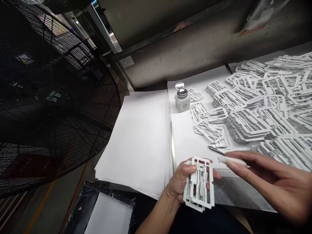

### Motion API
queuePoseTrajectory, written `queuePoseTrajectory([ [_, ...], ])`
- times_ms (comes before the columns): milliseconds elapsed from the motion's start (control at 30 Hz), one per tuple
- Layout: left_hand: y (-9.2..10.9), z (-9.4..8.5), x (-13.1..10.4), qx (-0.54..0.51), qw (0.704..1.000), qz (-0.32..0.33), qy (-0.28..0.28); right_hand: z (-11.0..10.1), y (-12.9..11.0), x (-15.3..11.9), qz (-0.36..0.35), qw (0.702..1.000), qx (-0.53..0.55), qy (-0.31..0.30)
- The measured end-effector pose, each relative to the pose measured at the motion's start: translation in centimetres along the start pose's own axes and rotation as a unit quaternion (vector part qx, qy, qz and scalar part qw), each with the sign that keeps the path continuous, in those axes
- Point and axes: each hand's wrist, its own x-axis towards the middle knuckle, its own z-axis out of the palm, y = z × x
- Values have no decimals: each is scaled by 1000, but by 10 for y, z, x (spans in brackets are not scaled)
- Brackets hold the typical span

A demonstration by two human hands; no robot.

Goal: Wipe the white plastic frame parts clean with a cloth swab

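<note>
Head view: low in the centre of the frame, my left hand (181,182) clasps a small stack of white plastic frames (198,183) upright. My right hand (270,182), lower right, pinches a thin white stick (232,161) toward their top edge. I'd steady the stack and touch lightly. Spare frames (263,107) heap at upper right.

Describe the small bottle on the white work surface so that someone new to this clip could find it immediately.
Start at the big pile of white plastic frames on the right of the white table. At the pile's left edge, near the back wall, stands the small white bottle. It is the only upright, solid thing there, squat and square, with a shiny metal cap, while everything beside it lies flat and open.
</note>
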Motion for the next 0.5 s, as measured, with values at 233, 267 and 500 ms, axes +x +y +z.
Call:
queuePoseTrajectory([
  [233, 1, 2, -2, 39, 999, 24, 12, 20, -15, 21, -125, 987, 51, -86],
  [267, 3, 1, -2, 37, 999, 26, 18, 19, -13, 19, -121, 989, 27, -80],
  [500, 11, 5, 0, 5, 996, 40, 75, 15, -10, -21, -77, 996, 26, -42],
])
